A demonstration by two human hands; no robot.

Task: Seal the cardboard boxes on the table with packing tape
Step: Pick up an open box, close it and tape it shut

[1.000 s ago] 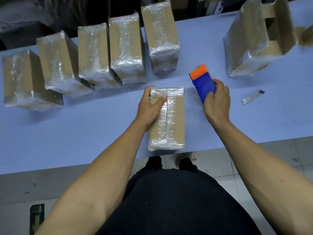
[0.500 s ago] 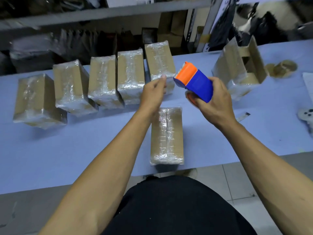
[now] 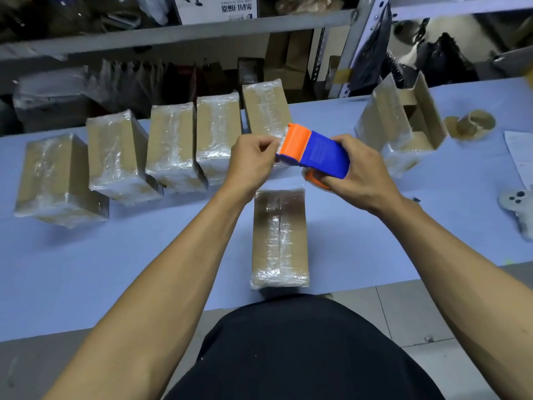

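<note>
A cardboard box (image 3: pixel 279 241) with clear tape along its top seam lies lengthwise at the table's front edge, right before me. Above it I hold a blue and orange tape dispenser (image 3: pixel 315 153) in the air. My right hand (image 3: pixel 357 171) grips its blue body from the right and below. My left hand (image 3: pixel 252 161) pinches the clear tape end at the dispenser's orange mouth. Neither hand touches the box.
Several tape-wrapped boxes (image 3: pixel 170 148) stand in a row at the back of the blue table (image 3: pixel 115 255). An open taped box (image 3: pixel 403 122) stands at the back right, with empty tape cores (image 3: pixel 473 125) beyond it. Shelving runs behind the table.
My left hand left the box and rose to the dispenser's mouth. My right hand lifted the dispenser off the table into the air. The camera tilted up toward the shelves.
</note>
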